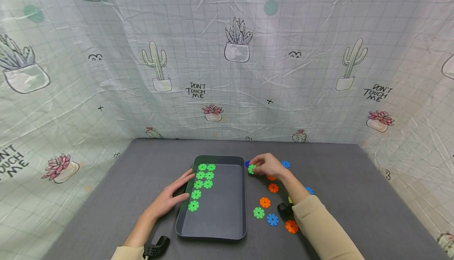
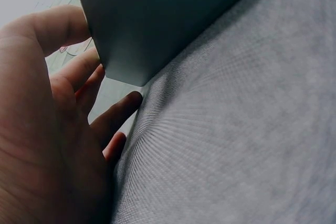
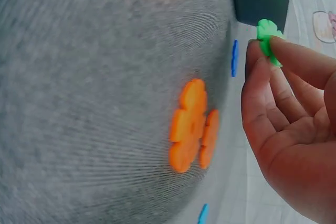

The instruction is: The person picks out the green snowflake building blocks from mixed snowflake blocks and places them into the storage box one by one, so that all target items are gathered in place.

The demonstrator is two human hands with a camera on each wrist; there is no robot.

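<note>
Between thumb and fingertips, my right hand pinches a green notched disc, just right of the dark tray's far right corner. My left hand rests against the left side of the tray, its fingers fairly straight and touching the wall, as the left wrist view also shows. Inside the tray, several green discs lie along the left side, the far ones in two columns. A dark blue disc lies near the right hand, with orange discs closer to the wrist.
Right of the tray lie a loose green disc, a blue disc and several orange discs. Another blue disc lies beyond the right hand. A yellow disc is partly hidden by the right forearm. A patterned curtain hangs behind the table.
</note>
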